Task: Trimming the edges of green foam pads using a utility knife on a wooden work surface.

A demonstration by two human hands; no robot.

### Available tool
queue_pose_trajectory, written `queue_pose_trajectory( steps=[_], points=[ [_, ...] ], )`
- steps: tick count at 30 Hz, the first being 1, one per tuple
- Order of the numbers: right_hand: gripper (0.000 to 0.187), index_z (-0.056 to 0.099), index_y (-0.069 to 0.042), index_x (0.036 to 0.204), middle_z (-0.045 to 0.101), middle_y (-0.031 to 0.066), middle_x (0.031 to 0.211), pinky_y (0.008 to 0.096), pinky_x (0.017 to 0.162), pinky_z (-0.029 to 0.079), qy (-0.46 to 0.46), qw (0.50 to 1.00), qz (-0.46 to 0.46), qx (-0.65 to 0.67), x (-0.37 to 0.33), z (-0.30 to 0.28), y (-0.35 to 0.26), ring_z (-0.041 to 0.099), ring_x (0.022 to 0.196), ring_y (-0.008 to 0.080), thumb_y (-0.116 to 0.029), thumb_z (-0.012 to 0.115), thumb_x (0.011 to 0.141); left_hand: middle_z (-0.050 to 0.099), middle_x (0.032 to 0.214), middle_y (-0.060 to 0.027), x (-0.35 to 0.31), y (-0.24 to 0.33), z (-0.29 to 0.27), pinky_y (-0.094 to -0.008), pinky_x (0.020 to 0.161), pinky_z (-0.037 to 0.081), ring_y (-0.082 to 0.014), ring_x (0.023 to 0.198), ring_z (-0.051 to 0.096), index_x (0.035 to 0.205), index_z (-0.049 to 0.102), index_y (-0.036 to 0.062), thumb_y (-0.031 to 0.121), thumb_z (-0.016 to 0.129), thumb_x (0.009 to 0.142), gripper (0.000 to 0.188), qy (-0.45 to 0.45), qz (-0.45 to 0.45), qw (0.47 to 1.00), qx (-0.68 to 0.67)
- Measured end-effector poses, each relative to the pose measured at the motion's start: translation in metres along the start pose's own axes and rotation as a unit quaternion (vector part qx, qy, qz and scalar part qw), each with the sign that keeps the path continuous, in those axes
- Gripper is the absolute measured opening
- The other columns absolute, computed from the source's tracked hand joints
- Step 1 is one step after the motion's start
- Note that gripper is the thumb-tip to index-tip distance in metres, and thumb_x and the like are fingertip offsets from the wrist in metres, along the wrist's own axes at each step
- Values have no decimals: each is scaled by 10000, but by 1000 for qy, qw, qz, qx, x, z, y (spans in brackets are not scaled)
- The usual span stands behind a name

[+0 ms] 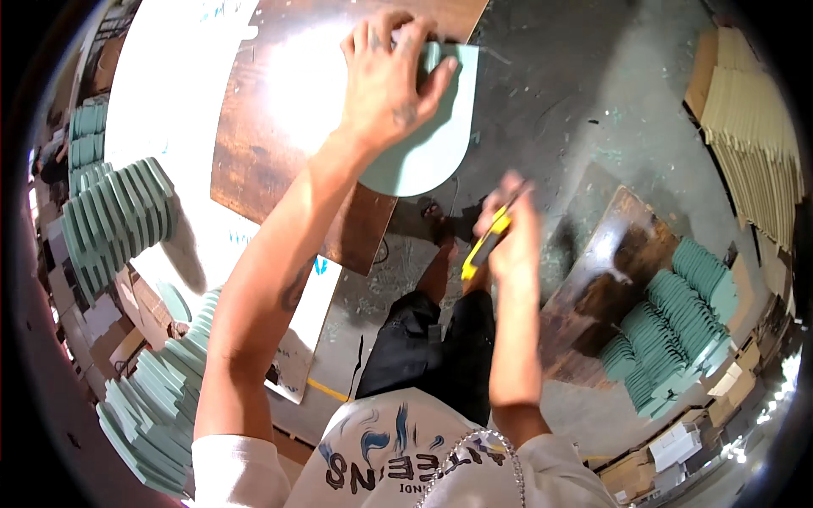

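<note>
A pale green flat piece with a rounded near end (pixel 433 157) lies at the edge of the brown wooden board (pixel 254 161), jutting past it. My left hand (pixel 391 80) rests on top of it, fingers curled and thumb out to the side. Between thumb and fingers shows part of a small grey-green block (pixel 432 56); the rest is hidden by the hand. My right hand (pixel 514 229), smeared by motion, is closed around a yellow and black utility knife (pixel 487 245). It is held in the air right of the green piece, apart from it.
Stacked green pieces (pixel 118 216) stand on the white table (pixel 161 93) at left, with more green pieces (pixel 157 415) below. At right, green stacks (pixel 673 322) sit by a brown board (pixel 605 271). Tan sheets (pixel 754 135) are stacked at far right.
</note>
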State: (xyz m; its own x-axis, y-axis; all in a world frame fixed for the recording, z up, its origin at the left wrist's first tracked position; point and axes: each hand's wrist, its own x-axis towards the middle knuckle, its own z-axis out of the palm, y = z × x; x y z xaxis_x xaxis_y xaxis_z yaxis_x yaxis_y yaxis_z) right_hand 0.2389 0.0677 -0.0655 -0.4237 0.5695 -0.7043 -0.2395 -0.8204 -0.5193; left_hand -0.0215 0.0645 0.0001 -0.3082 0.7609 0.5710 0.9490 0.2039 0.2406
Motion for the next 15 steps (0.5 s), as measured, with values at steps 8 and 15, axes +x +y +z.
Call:
queue_pose_trajectory(
  steps=[8, 15],
  points=[
    [566, 518, -109, 1249, 621, 126, 837, 311, 523, 414, 41, 936, 338, 91, -89, -81, 79, 513, 546, 176, -630, 436, 1044, 171, 1648, -318, -53, 81, -56, -694, 1197, 137, -504, 1535, 141, 1633, 220, 87, 507, 703, 924, 955, -330, -112, 937, 15],
    [821, 324, -20, 1564, 580, 29, 809, 238, 546, 396, 3, 961, 259, -101, -135, -147, 61, 489, 602, 76, -600, 534, 1023, 517, 1522, -183, -22, 59, -91, -551, 1243, 316, -344, 1475, 412, 1444, 574, 81, -120, 608, 832, 645, -309, -49, 949, 35]
  ],
)
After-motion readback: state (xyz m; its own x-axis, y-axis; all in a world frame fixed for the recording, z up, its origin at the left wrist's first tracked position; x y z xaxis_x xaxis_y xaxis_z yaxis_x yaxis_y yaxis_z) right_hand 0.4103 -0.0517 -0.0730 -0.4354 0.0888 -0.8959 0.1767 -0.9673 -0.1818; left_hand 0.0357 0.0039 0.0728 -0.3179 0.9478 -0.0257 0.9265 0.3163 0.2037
